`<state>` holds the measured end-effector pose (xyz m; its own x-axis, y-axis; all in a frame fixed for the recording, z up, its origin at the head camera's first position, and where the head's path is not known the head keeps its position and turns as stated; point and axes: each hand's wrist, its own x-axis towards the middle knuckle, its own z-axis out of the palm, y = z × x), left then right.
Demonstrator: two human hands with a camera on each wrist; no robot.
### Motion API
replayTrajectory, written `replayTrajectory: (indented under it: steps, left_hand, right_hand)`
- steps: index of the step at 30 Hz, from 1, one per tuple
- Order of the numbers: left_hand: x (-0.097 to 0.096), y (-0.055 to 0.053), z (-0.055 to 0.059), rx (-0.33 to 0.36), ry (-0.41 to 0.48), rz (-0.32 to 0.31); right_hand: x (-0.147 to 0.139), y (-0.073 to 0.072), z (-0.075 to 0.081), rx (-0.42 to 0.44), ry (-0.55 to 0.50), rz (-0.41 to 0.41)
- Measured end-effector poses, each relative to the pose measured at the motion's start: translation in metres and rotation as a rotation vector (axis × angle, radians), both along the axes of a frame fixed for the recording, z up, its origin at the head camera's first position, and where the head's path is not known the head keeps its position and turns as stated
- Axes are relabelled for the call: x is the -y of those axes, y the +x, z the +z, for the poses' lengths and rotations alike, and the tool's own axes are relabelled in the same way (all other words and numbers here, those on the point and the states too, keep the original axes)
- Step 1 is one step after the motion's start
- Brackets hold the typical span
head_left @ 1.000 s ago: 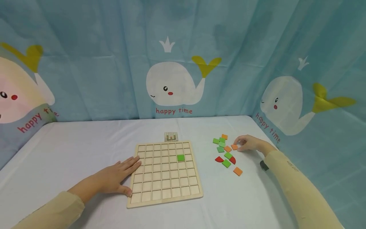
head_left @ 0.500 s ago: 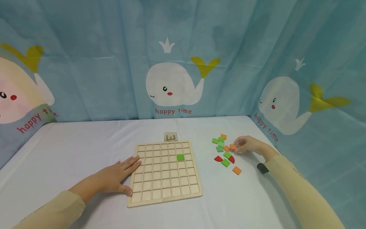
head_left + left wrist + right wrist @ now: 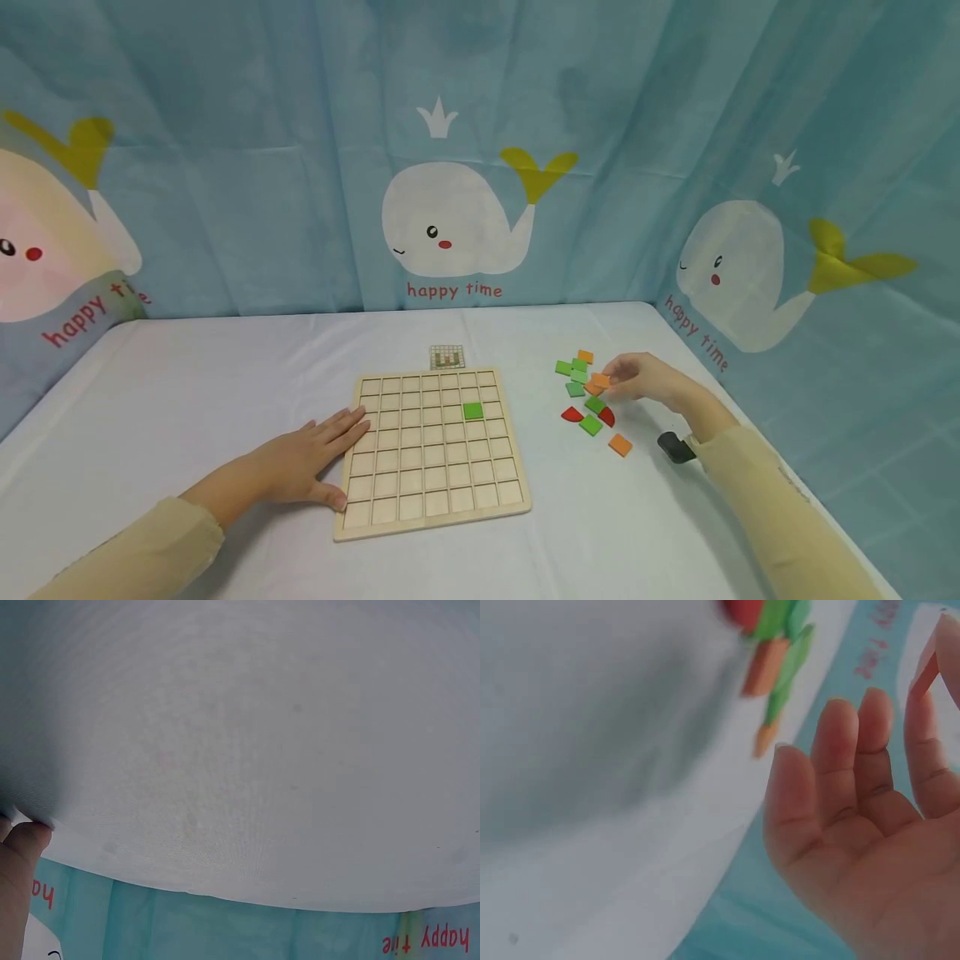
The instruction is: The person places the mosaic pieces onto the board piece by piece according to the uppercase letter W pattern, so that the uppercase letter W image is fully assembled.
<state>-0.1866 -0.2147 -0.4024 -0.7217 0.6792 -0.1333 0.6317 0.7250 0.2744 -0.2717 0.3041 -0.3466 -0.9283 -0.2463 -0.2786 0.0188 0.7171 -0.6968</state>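
Observation:
In the head view my left hand [image 3: 296, 462] lies flat with straight fingers on the left edge of the wooden grid board [image 3: 411, 460]. One green tile [image 3: 473, 411] sits in a cell at the board's upper right. Thumb and forefinger of my right hand [image 3: 647, 382] pinch an orange square tile [image 3: 927, 677], its edge showing in the right wrist view. From the head, this tile appears above another orange tile [image 3: 593, 389] in the loose pile. Only some left fingers [image 3: 28, 838] show in the left wrist view.
Loose green tiles [image 3: 591, 425], two red quarter-round tiles [image 3: 572, 414] and more orange tiles [image 3: 620, 445] lie right of the board. A small pattern card [image 3: 447, 357] is behind it. Blue whale-print curtains [image 3: 300, 167] stand beyond the white table [image 3: 210, 375].
My right hand has picked up the orange tile from the pile's right side and moved slightly left with it. My left hand stays on the board.

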Motion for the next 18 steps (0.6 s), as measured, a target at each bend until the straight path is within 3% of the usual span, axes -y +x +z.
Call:
replayTrajectory:
  steps: [7,18]
  left_hand:
    - [0.001,-0.001,-0.001,0.000,0.004,0.011]
    - [0.000,0.000,0.000,0.004,0.011,0.007]
  right_hand:
    - [0.018,0.014,0.004,-0.023,-0.102,0.041]
    - [0.041,0.024,0.006,-0.084,-0.133,0.103]
